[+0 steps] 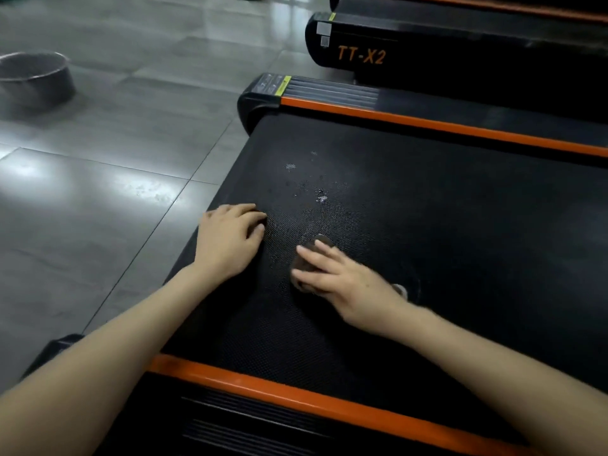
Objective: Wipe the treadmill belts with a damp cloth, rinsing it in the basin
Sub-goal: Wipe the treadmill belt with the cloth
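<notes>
Right hand (pixel 342 279) presses cloth (pixel 301 265) on treadmill belt (pixel 427 225).
Fingers (pixel 314 256) apart, flat; left hand (pixel 230 243) rests open. Cloth likely soft, limp: gather at its middle.

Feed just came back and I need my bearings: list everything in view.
treadmill belt: one, black, centre, under both hands
wet spots: several, whitish, mid-belt
cloth: one, dark brownish, on belt under right hand
orange rails: two, either side of belt
basin: one, grey metal, on floor far left
second treadmill: one, black, lettered TT-X2, upper right
floor: grey tiles, left
left hand: resting near belt's end
right hand: fingers spread, pressing cloth
</notes>
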### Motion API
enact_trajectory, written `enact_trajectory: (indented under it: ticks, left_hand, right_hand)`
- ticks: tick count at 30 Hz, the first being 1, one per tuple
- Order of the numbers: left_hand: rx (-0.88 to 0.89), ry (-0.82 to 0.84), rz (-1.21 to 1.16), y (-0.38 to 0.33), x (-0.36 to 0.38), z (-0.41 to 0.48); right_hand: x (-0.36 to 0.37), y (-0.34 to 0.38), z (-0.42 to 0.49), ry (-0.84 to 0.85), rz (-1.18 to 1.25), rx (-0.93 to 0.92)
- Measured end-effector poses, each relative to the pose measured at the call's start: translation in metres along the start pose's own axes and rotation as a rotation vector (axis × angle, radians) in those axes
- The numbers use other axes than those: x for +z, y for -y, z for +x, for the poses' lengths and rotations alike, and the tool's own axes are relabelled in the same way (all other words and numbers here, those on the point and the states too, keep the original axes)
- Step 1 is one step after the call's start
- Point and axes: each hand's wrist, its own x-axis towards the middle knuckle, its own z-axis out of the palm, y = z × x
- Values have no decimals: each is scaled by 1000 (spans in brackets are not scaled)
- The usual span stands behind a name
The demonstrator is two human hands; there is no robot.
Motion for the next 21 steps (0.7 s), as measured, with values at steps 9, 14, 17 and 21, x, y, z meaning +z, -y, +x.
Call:
enact_trajectory:
  ticks: [9,14,17,21]
  left_hand:
    - [-32,142,88,33,15,72]
    - [-39,210,30,33,27,94]
    - [-54,227,12,34,28,94]
    - [-51,227,19,32,30,91]
  right_hand:
    - [-25,-105,81,-239,-164,800]
    - [12,-18,70,-102,-115,333]
    - [-6,-27,47,7,-113,198]
    - [-29,-106,84,-139,-167,642]
